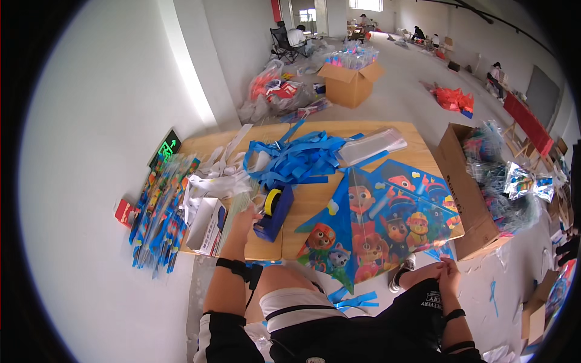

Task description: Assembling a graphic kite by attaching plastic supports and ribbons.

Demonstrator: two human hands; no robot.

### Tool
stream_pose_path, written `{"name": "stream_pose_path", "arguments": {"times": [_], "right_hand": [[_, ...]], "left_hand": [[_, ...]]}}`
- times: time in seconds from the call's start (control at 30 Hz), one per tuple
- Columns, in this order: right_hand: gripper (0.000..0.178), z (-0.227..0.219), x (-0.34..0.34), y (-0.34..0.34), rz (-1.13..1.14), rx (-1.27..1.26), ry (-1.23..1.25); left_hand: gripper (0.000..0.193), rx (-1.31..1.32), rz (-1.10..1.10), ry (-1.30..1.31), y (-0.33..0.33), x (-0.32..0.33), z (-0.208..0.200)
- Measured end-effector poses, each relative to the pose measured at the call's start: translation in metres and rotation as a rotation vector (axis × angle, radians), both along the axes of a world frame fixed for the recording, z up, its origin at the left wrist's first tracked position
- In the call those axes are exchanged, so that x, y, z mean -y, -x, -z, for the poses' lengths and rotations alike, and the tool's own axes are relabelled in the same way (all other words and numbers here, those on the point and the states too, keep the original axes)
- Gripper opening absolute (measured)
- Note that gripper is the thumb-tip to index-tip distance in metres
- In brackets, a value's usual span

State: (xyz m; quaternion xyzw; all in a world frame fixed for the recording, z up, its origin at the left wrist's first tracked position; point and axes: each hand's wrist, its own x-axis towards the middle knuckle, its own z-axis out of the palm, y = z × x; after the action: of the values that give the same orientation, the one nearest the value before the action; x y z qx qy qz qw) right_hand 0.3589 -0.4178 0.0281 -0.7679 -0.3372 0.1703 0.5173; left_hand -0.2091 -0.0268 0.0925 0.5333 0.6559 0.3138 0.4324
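We see a green sign (166, 149) with a running figure (164, 152) and an arrow (173, 143), near the wall (103, 121). We notice also white letters (433, 297) on the black shorts (402, 317), and dark print (453, 193) on a cardboard box (469, 215) and a small white box (209, 227).

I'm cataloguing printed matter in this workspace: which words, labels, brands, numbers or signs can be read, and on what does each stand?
I'll locate these without copying any wording.
Black sign by the wall: no words made out, just a green running figure and arrow.
Black shorts: white lettering on the right leg, partly legible.
White box on the table: dark print, too small to read.
Large cardboard box: dark print, too blurred to read surely.
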Motion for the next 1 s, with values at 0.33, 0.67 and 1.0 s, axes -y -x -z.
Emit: {"name": "stream_pose_path", "arguments": {"times": [0.33, 0.67, 1.0], "right_hand": [[0.022, -0.011, -0.017, 0.009, -0.032, 0.042, 0.006], [0.024, -0.006, -0.014, 0.01, -0.035, 0.036, -0.014], [0.024, -0.082, -0.063, 0.066, -0.395, 0.0, 0.015]], "left_hand": [[0.041, 0.136, -0.04, 0.011, 0.033, 0.06, 0.038], [0.02, -0.791, -0.043, -0.312, 0.047, 0.075, 0.073], [0.074, 0.421, 0.524, -0.265, -0.118, 0.163, -0.093]]}}
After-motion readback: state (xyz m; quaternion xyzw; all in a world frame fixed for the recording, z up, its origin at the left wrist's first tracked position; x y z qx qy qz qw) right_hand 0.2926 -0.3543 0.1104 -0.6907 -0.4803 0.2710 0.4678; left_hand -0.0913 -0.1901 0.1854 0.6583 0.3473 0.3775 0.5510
